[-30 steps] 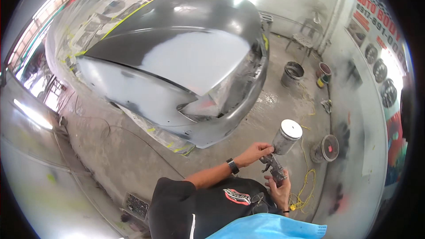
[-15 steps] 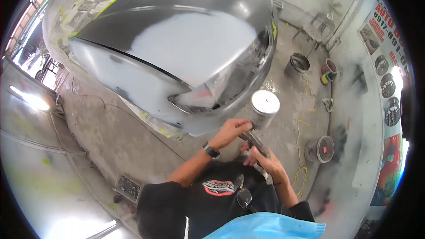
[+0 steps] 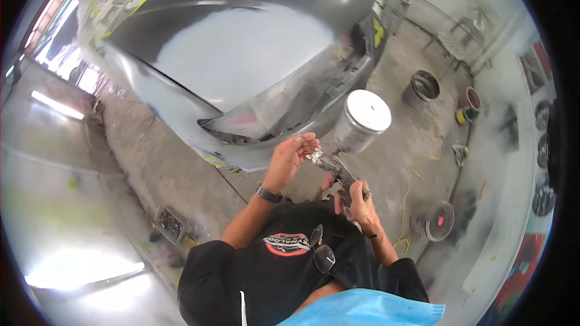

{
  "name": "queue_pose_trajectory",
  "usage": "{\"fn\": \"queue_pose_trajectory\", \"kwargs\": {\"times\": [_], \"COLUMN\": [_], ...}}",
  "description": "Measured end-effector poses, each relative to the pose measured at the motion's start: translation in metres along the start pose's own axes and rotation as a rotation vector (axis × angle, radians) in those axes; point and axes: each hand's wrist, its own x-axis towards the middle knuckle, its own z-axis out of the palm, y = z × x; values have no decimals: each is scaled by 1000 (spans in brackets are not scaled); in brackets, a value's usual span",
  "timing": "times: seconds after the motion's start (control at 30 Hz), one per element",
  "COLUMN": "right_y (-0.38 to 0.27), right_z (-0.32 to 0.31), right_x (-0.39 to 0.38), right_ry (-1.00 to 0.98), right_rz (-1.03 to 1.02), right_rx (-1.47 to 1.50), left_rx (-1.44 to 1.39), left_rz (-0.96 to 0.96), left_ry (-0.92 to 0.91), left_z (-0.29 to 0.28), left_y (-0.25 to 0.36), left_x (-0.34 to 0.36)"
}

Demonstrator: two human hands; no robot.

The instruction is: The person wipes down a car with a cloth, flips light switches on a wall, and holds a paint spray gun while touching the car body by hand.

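A metal spray gun (image 3: 338, 172) with a large silver paint cup (image 3: 355, 128) on top is in my right hand (image 3: 362, 210), which is closed around its handle. The white lid of the cup faces up. My left hand (image 3: 286, 162), with a dark watch on its wrist, is raised at the nozzle end of the gun, its fingers loosely bent and apart. Whether a fingertip touches the nozzle I cannot tell. Beyond my hands stands a car front (image 3: 241, 60), dark grey with a broad light-grey patch on the hood.
Masking sheets (image 3: 124, 3) with yellow-green tape cover the car's far left. To the right on the concrete floor (image 3: 386, 169) stand a black bucket (image 3: 421, 89), small cans (image 3: 465, 115), a clear pail (image 3: 440, 222) and a yellow cord (image 3: 406, 205). A chair (image 3: 457, 41) is by the back wall.
My left fingers have loosened from their pinch near the gun and moved left and up, uncovering the nozzle. The gun and cup now appear slightly higher and larger. The view has shifted.
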Motion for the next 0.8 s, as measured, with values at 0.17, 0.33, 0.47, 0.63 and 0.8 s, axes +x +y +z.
{"fn": "queue_pose_trajectory", "kwargs": {"times": [0.17,0.33,0.47,0.63,0.8], "right_y": [26,14,10,-11,-32], "right_z": [-6,-3,5,40,74], "right_x": [8,14,33,71,75], "right_ry": [24,23,-42,159,183], "right_rz": [59,6,-18,-159,-152], "right_rx": [124,2,43,83,240], "left_rx": [-115,-134,301,17,-14], "left_rz": [63,22,-122,-42,-15], "left_ry": [90,175,-80,-462,-542], "left_z": [-1,-12,-1,18,-6], "left_y": [-17,-7,-1,13,18], "left_x": [3,-1,-28,-44,-43]}}
